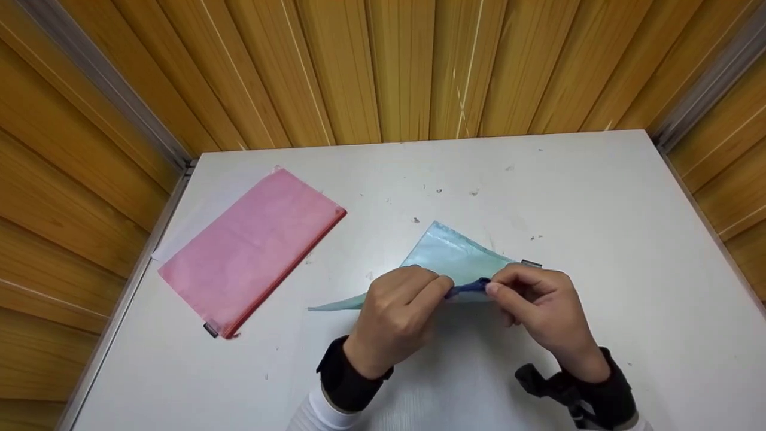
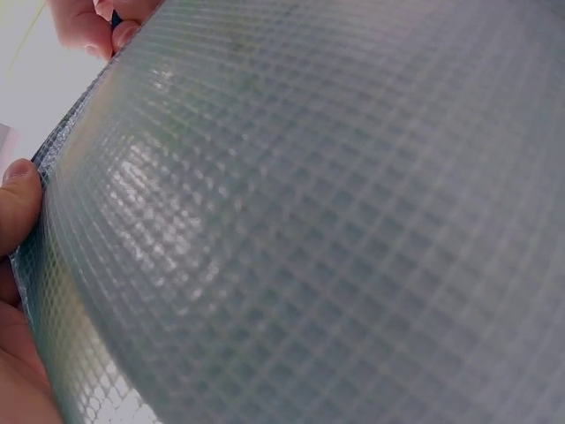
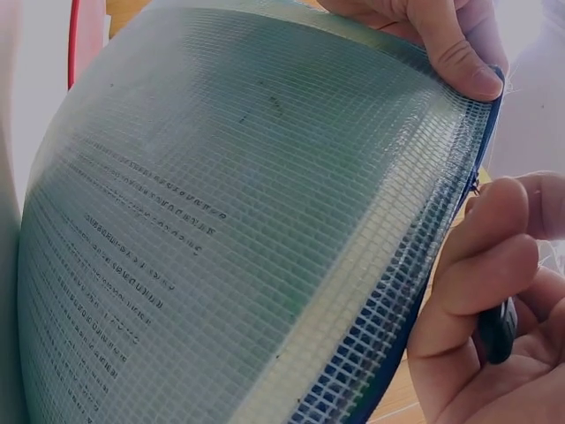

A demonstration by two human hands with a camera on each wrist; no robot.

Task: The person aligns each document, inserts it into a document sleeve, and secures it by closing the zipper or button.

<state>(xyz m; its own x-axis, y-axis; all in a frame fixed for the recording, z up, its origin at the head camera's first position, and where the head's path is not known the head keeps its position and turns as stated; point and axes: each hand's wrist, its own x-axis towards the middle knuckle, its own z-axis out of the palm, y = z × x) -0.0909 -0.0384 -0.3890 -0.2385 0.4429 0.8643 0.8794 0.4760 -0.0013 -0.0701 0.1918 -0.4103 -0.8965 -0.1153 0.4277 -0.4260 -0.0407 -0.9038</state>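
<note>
A pale blue-green mesh zipper pouch [image 1: 461, 254] stands tilted up off the table, its dark blue zipper edge [image 1: 470, 287] facing the person. My left hand [image 1: 404, 308] grips this edge, the thumb lying on the mesh near the zipper's end in the right wrist view. My right hand [image 1: 541, 305] pinches at the small zipper pull [image 3: 475, 184] farther along the edge. A dark tab [image 3: 499, 331] shows between the right hand's curled fingers. Lines of print [image 3: 132, 265] show through the mesh. In the left wrist view the pouch [image 2: 309, 221] fills most of the picture.
A pink zipper pouch [image 1: 257, 245] with a red zipper lies flat on the left of the white table [image 1: 598, 197]. A white sheet [image 1: 206, 209] sticks out from under it. Wood-patterned panels [image 1: 401, 72] stand behind and at both sides.
</note>
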